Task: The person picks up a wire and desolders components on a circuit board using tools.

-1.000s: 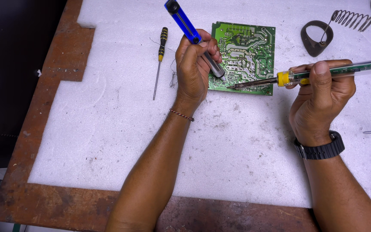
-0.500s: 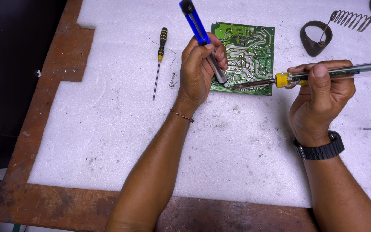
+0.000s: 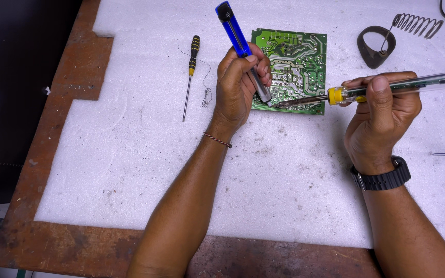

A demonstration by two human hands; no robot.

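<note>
The left hand (image 3: pixel 240 85) is clamped around a blue desoldering pump (image 3: pixel 243 49), fingers wrapped about its grey lower barrel. The pump tilts, its plunger end pointing to 11 o'clock and its tip resting on the lower left part of a green circuit board (image 3: pixel 300 56). The right hand (image 3: pixel 382 116) is closed on a soldering iron (image 3: pixel 387 88) with a clear handle and yellow collar, thumb on top. The iron lies nearly level, pointing to 9 o'clock, and its dark tip meets the board just beside the pump's tip, near the board's lower edge. The board lies solder side up on a white foam sheet (image 3: pixel 145 170) that covers a worn wooden desk (image 3: pixel 42 134).

At 9 o'clock from the left hand, well apart from the board, a small screwdriver (image 3: pixel 190 72) with a black and yellow handle lies on the foam, a thin wire (image 3: pixel 206 87) just beside it. At 12 o'clock from the right hand stands a dark iron stand (image 3: pixel 374 46) with a coiled spring holder (image 3: pixel 415 23). A black watch (image 3: pixel 382 177) sits on the right wrist, a thin bracelet (image 3: pixel 217 140) on the left.
</note>
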